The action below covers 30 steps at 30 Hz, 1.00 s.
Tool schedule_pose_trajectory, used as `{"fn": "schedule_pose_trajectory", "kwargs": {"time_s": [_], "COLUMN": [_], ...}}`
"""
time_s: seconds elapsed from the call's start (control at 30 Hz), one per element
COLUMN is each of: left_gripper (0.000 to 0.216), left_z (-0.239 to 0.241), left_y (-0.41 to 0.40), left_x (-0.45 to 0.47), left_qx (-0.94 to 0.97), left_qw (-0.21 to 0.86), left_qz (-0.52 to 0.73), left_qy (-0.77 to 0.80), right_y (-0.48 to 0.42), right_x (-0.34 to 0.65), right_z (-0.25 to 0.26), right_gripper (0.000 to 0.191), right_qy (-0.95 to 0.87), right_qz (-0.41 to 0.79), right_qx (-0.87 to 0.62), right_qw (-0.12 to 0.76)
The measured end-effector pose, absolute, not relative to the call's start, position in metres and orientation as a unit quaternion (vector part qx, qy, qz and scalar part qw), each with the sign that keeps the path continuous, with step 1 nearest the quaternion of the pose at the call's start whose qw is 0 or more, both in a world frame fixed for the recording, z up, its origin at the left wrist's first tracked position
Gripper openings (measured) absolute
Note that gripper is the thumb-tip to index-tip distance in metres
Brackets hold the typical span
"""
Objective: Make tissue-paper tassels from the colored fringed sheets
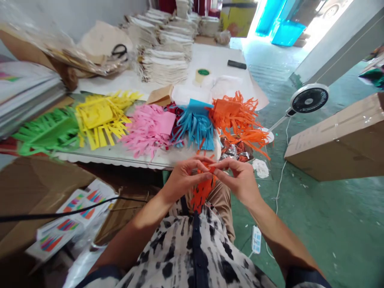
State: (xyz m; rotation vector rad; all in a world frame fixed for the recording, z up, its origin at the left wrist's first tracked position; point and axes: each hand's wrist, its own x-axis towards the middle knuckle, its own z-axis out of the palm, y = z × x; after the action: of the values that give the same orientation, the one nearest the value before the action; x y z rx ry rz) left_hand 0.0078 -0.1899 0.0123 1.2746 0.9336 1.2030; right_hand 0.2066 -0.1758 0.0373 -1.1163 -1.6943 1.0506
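My left hand (186, 178) and my right hand (237, 178) meet over my lap, both pinching the top of one orange fringed paper piece (201, 193) that hangs down between them. Just beyond, on the table edge (120, 159), lie heaps of fringed paper: orange (238, 118), blue (196, 124), pink (148, 128), yellow (100, 118) and green (49, 132).
Stacks of white bags (165, 60), a tape roll (202, 75), scissors (119, 50) and a black phone (237, 64) lie farther back. A white fan (309, 100) and a cardboard box (339, 140) stand on the green floor at right. Printed sheets (69, 218) lie lower left.
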Motion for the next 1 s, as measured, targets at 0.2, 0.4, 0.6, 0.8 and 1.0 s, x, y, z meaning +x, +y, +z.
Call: {"fn": "schedule_pose_trajectory", "kwargs": {"time_s": [0.2, 0.4, 0.6, 0.8, 1.0], "left_gripper": [0.02, 0.019, 0.027, 0.013, 0.016], "left_z": [0.015, 0.016, 0.011, 0.009, 0.015], "left_y": [-0.173, -0.144, -0.13, -0.13, -0.134], "left_x": [0.005, -0.01, -0.02, -0.029, -0.035], "left_qx": [0.487, 0.493, 0.443, 0.411, 0.357], "left_qw": [0.579, 0.497, 0.523, 0.543, 0.572], "left_qz": [0.533, 0.55, 0.549, 0.549, 0.586], "left_qy": [0.379, 0.456, 0.478, 0.484, 0.45], "right_y": [-0.135, 0.037, 0.16, 0.177, 0.161], "right_x": [0.206, 0.161, 0.095, 0.073, 0.081], "right_z": [0.069, 0.082, 0.057, 0.042, 0.049], "right_gripper": [0.014, 0.021, 0.025, 0.036, 0.034], "right_qy": [-0.761, -0.805, -0.822, -0.805, -0.788], "right_qz": [0.392, 0.102, 0.055, 0.051, 0.012], "right_qx": [-0.385, -0.477, -0.563, -0.59, -0.613], "right_qw": [0.345, 0.337, 0.068, -0.02, 0.043]}}
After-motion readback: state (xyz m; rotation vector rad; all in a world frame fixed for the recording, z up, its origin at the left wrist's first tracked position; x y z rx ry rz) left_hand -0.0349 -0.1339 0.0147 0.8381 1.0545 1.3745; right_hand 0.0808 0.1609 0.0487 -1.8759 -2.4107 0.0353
